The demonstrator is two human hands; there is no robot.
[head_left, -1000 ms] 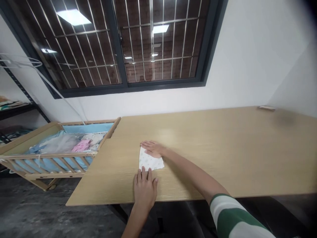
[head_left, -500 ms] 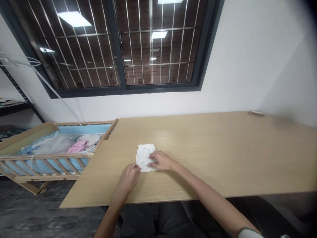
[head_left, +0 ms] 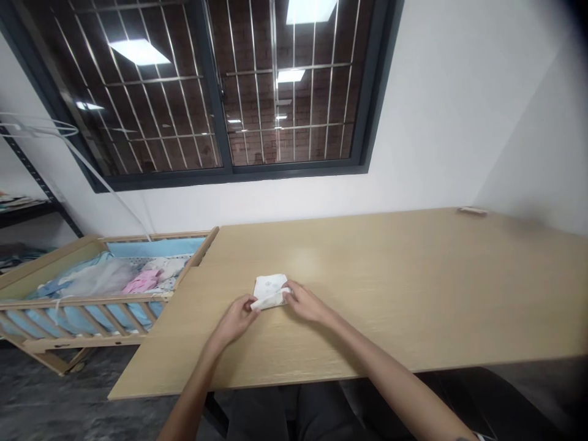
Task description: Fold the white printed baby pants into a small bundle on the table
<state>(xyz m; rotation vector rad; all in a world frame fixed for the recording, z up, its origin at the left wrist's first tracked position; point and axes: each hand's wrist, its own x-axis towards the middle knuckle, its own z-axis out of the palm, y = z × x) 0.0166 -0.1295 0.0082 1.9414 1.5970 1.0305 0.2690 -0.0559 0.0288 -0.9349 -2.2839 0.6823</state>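
Note:
A small white patterned cloth point(head_left: 270, 288) lies folded on the wooden table point(head_left: 390, 288), near its front left part. My left hand point(head_left: 236, 318) pinches the cloth's near left corner, with the near edge lifted off the table. My right hand point(head_left: 307, 302) grips the near right corner, fingers closed on the fabric. Both forearms reach in from the bottom of the view.
A wooden baby cot point(head_left: 92, 288) with blue lining, netting and pink clothes stands against the table's left side. A small flat object point(head_left: 471, 211) lies at the table's far right corner. A barred window point(head_left: 220, 92) is behind, and dark shelves point(head_left: 22, 208) stand at the far left.
Both hands went from pressing the cloth flat to pinching its near corners, and the near edge has been lifted and folded toward the far side. The cloth now looks shorter.

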